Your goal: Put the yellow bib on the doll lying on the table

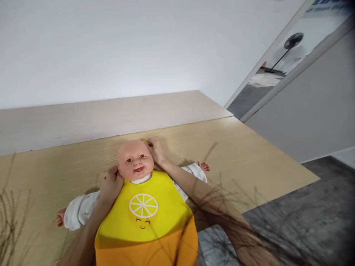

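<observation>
A baby doll (135, 159) lies on its back, face up, with its arms spread in white sleeves. On its chest is a yellow bib (146, 207) with a white citrus slice, a smiling face and an orange pocket at the bottom. My right hand (155, 150) is closed beside the doll's head, pinching the yellow neck strap of the bib, a bit of which shows above the ear. My left hand (111, 181) is closed at the other side of the neck, at the bib's upper corner; its fingertips are partly hidden behind the head.
The doll lies on a light wooden table (222, 147), with a paler board (111, 118) along the white wall. The table's right edge drops to a dark grey floor (305, 207). Beyond a doorway stands a black fan (293, 40). Blurred dark strands cross the lower view.
</observation>
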Tool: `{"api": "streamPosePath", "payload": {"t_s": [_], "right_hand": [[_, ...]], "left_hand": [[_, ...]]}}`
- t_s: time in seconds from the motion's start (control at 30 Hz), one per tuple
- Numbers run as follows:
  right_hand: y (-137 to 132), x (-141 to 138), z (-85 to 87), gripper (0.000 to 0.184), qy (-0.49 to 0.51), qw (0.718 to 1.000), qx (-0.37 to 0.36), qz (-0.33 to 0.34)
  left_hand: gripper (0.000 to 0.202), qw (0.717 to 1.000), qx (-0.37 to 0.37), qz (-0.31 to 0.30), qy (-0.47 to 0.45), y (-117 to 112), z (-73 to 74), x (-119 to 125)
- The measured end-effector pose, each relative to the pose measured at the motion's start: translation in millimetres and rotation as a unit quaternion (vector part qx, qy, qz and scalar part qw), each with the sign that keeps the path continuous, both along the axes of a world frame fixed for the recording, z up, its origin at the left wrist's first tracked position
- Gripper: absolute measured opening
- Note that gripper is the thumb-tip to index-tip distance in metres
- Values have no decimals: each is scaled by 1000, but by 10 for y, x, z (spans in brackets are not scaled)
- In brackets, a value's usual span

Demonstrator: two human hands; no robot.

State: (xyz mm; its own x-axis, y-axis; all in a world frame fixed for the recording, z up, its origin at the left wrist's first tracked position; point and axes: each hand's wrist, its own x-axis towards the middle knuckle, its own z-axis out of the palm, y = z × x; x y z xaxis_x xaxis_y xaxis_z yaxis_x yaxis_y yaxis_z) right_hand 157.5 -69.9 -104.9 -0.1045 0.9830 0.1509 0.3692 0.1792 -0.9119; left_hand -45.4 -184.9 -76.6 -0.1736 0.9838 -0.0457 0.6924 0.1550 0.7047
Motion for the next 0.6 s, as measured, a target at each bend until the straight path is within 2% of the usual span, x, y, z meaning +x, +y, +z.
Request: {"api": "streamPosePath", "payload": {"t_s": [0.17, 0.4, 0.6], "right_hand": [[8, 26, 38, 32, -99, 995, -7, -1], [-50, 31, 228, 28, -204, 979, -1, -15], [-64, 27, 307, 24, -233, 972, -30, -11]], "left_hand": [[18, 1000, 4, -8, 2, 0, 14, -1], [19, 999, -35, -8, 12, 16, 67, 22], [23, 998, -42, -18, 40, 23, 87, 23]]}}
